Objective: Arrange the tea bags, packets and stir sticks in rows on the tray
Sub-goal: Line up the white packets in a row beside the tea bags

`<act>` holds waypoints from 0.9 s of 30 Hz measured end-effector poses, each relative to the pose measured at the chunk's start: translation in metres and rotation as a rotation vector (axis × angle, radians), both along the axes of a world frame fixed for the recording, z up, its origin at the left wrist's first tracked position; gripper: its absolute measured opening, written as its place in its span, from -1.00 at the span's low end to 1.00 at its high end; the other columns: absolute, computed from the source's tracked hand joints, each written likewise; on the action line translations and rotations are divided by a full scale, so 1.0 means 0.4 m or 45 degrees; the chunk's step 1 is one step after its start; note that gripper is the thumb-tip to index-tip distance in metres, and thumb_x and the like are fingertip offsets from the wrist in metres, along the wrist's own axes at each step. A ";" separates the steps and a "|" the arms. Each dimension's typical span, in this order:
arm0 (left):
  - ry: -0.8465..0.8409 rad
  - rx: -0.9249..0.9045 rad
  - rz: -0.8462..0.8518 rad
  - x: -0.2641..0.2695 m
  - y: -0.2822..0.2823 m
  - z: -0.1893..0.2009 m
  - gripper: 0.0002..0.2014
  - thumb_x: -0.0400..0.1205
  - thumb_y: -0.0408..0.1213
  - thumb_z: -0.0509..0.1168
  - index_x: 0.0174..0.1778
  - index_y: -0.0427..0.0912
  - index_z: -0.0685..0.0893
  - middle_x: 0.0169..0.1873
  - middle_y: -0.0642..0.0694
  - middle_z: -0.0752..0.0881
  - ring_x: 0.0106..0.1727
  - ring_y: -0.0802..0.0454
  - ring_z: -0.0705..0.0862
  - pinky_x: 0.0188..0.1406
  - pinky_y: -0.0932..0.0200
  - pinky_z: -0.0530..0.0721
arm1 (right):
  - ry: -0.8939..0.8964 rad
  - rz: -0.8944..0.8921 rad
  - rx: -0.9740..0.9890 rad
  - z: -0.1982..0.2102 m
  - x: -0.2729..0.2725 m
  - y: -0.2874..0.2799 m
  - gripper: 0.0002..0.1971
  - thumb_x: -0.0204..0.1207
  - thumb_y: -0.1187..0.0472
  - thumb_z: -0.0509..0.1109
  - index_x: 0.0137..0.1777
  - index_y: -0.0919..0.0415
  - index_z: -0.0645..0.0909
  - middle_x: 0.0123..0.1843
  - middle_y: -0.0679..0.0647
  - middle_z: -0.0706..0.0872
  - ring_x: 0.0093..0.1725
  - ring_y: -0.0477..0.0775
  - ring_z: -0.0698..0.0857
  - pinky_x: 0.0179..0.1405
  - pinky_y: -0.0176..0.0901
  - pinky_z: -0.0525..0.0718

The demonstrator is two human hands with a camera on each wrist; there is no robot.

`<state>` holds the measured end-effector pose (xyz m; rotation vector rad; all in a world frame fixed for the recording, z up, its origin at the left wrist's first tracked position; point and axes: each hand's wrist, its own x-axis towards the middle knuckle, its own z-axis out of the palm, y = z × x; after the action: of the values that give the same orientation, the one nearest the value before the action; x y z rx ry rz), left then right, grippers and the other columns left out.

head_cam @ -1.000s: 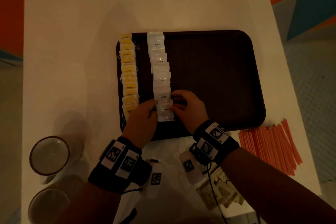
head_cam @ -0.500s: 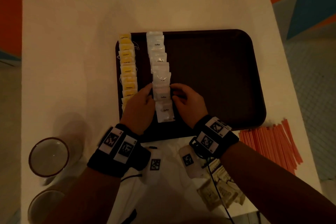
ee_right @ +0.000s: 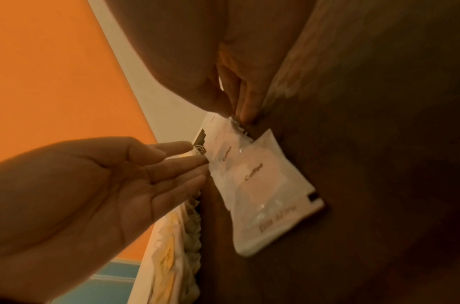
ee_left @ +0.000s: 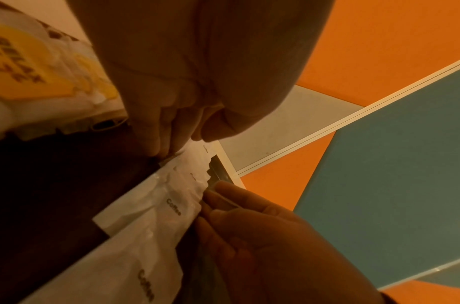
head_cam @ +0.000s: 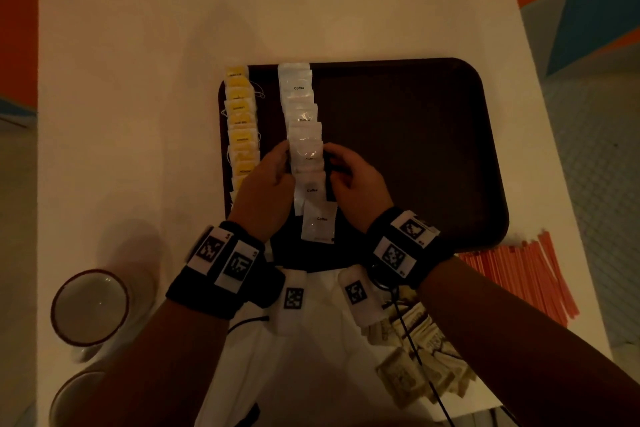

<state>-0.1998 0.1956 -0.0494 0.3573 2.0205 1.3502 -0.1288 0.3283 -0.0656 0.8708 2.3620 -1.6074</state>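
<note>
A dark brown tray (head_cam: 415, 149) lies on the white table. Yellow tea bags (head_cam: 242, 128) form a row along its left edge. Beside them runs an overlapping row of white coffee packets (head_cam: 304, 135). My left hand (head_cam: 282, 158) and right hand (head_cam: 330, 163) flank this row at its middle. In the right wrist view the left hand's (ee_right: 187, 162) straight fingers touch the left edge of the packets (ee_right: 262, 185). In the left wrist view the right hand's (ee_left: 223, 197) fingertips press the packets' (ee_left: 158, 205) right edge. Neither hand holds a packet.
Orange stir sticks (head_cam: 519, 274) lie on the table right of the tray's near corner. A heap of brownish packets (head_cam: 415, 364) sits by my right forearm. Two cups (head_cam: 90, 305) stand at the near left. The tray's right half is bare.
Both hands have slid along the coffee packet row away from me, from the nearest packets to the middle of the row. The nearest packet now lies uncovered.
</note>
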 end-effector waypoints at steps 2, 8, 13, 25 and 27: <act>0.003 0.008 -0.007 -0.012 0.006 -0.008 -0.46 0.57 -0.52 0.03 0.48 -0.06 0.34 0.31 0.08 0.47 0.37 0.17 0.44 0.38 0.23 0.39 | 0.002 0.003 0.012 0.001 -0.007 0.007 -0.51 0.58 0.40 0.15 0.45 -0.02 0.37 0.45 0.05 0.49 0.41 -0.05 0.46 0.25 -0.32 0.45; -0.027 0.079 0.043 -0.026 0.024 -0.005 -0.43 0.55 -0.58 0.01 0.26 0.23 0.30 0.22 0.15 0.48 0.30 0.19 0.46 0.31 0.20 0.42 | 0.005 0.026 -0.040 -0.014 -0.032 0.002 -0.46 0.54 0.43 0.16 0.48 -0.01 0.33 0.44 0.13 0.50 0.32 0.00 0.54 0.22 -0.17 0.63; -0.022 0.083 0.018 -0.021 0.019 -0.010 -0.44 0.41 -0.32 0.02 0.34 0.19 0.35 0.28 0.11 0.51 0.36 0.14 0.49 0.40 0.12 0.44 | -0.021 0.025 -0.057 -0.011 -0.038 -0.008 -0.44 0.54 0.43 0.15 0.49 -0.03 0.31 0.46 0.16 0.48 0.41 0.10 0.49 0.37 0.12 0.56; -0.083 -0.087 0.037 0.083 -0.043 0.030 -0.52 0.64 -0.53 0.03 0.47 -0.08 0.35 0.10 0.20 0.53 0.05 0.35 0.55 0.07 0.56 0.51 | -0.280 0.091 0.258 0.022 0.079 0.002 -0.48 0.37 0.12 0.50 0.33 0.07 0.46 0.22 -0.03 0.44 0.07 -0.18 0.46 -0.05 -0.51 0.47; -0.141 -0.094 0.060 0.116 -0.056 0.031 -0.51 0.65 -0.53 0.04 0.46 -0.02 0.32 0.07 0.26 0.49 0.02 0.42 0.52 -0.08 0.69 0.46 | -0.323 0.146 0.276 0.015 0.103 -0.015 -0.40 0.26 0.08 0.59 0.29 0.08 0.47 0.23 -0.01 0.41 0.17 -0.10 0.46 0.19 -0.33 0.51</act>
<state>-0.1536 0.1731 -0.0368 0.1988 1.9918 1.2912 -0.0875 0.3221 -0.0595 0.8988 2.3831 -1.1393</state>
